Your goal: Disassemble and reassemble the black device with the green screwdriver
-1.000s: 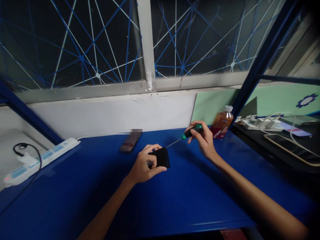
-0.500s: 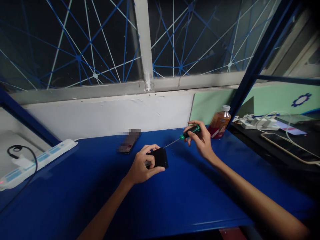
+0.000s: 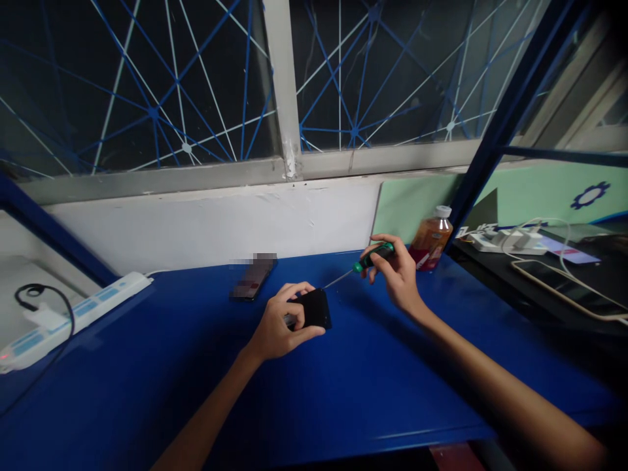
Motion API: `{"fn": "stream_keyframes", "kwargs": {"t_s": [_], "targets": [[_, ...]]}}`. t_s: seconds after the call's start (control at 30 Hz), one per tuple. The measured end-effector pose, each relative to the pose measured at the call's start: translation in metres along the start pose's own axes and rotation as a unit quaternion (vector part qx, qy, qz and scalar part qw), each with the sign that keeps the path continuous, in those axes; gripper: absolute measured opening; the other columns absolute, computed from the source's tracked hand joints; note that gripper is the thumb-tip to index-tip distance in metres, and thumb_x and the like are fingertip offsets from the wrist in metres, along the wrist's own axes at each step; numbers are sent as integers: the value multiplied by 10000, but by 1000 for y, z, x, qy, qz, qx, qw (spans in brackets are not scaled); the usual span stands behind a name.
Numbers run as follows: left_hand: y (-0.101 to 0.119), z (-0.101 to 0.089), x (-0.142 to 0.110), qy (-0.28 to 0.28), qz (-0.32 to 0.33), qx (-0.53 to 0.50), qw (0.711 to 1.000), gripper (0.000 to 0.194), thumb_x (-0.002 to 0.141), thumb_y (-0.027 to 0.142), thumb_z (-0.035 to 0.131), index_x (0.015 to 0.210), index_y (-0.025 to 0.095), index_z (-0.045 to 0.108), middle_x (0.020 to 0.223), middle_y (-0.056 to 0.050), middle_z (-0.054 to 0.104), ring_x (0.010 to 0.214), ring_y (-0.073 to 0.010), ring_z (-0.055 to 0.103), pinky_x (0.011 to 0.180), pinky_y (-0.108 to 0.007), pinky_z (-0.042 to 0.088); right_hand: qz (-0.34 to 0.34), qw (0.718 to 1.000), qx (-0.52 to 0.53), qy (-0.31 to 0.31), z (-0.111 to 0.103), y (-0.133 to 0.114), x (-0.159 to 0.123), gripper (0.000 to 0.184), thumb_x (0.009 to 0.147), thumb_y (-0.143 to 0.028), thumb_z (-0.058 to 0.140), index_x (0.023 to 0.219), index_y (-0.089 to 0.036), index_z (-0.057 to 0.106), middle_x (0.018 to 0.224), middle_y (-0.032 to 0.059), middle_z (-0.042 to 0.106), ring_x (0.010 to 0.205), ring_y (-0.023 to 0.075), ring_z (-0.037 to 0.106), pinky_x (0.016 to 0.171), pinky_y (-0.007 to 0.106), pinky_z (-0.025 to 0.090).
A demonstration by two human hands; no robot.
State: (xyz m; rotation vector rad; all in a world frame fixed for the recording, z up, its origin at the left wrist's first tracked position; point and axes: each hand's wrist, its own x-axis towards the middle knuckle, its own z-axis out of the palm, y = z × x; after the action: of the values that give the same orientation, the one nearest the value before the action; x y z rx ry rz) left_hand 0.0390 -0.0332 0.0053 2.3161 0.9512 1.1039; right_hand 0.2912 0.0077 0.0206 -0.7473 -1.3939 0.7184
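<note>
My left hand point(image 3: 284, 322) grips a small flat black box-like piece point(image 3: 316, 309) over the blue table; its exact kind does not show, and the fingers cover its left part. My right hand point(image 3: 396, 269) is closed around the green and black handle of a screwdriver point(image 3: 375, 257). The screwdriver's thin shaft slants down to the left, its tip at the upper right corner of the black piece. A few tiny specks, too small to name, lie on the table just right of that piece.
A dark phone point(image 3: 254, 280) lies behind my left hand. On the left is a white power strip point(image 3: 93, 311) with a black cable. A drink bottle point(image 3: 432, 241) stands behind my right hand. Farther right, another phone point(image 3: 569, 288) and cables rest on a black surface.
The whole view has shifted slightly since the first frame. My right fingers have changed position a little on the screwdriver handle; the tip stays at the black piece's corner.
</note>
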Motion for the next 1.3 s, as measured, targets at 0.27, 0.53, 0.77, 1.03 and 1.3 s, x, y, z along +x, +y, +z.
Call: {"fn": "stream_keyframes", "kwargs": {"t_s": [0.27, 0.53, 0.77, 1.03, 1.3], "targets": [[0, 0, 0, 2, -4, -5, 1000, 435, 712, 258, 771, 478, 160, 418, 1186, -91, 628, 1120, -274, 558, 908, -445, 441, -3, 996, -82, 22, -3, 1, 0, 273, 882, -394, 592, 1082, -218, 530, 683, -25, 547, 458, 96, 523, 425, 239, 428], [1, 0, 1, 4, -4, 0, 1000, 439, 696, 246, 787, 478, 155, 417, 1180, -83, 628, 1082, -256, 567, 893, -422, 438, 14, 998, -58, 21, 0, 1, -2, 313, 856, -393, 635, 1082, -227, 497, 545, -63, 530, 396, 116, 540, 428, 265, 478], [1, 0, 1, 10, -4, -1, 1000, 430, 696, 257, 785, 474, 155, 432, 1168, -79, 631, 1066, -256, 567, 889, -433, 440, 12, 999, -31, -1, -1, 0, -1, 272, 886, -415, 577, 1054, -219, 489, 695, -8, 613, 488, 133, 602, 436, 268, 486], [-2, 2, 0, 14, -1, 2, 1000, 428, 701, 279, 784, 478, 159, 439, 1174, -78, 628, 1075, -256, 565, 887, -434, 462, 15, 998, -62, 29, 0, -3, 0, 253, 837, -381, 661, 959, -220, 510, 635, -42, 540, 421, 100, 544, 418, 249, 465], [-3, 4, -1, 18, -2, 6, 1000, 421, 700, 287, 785, 484, 163, 447, 1169, -92, 631, 1078, -264, 567, 884, -448, 473, 58, 996, 40, -61, -5, -4, 4, 324, 864, -393, 610, 1101, -230, 459, 864, 33, 655, 581, 169, 668, 462, 283, 529]]}}
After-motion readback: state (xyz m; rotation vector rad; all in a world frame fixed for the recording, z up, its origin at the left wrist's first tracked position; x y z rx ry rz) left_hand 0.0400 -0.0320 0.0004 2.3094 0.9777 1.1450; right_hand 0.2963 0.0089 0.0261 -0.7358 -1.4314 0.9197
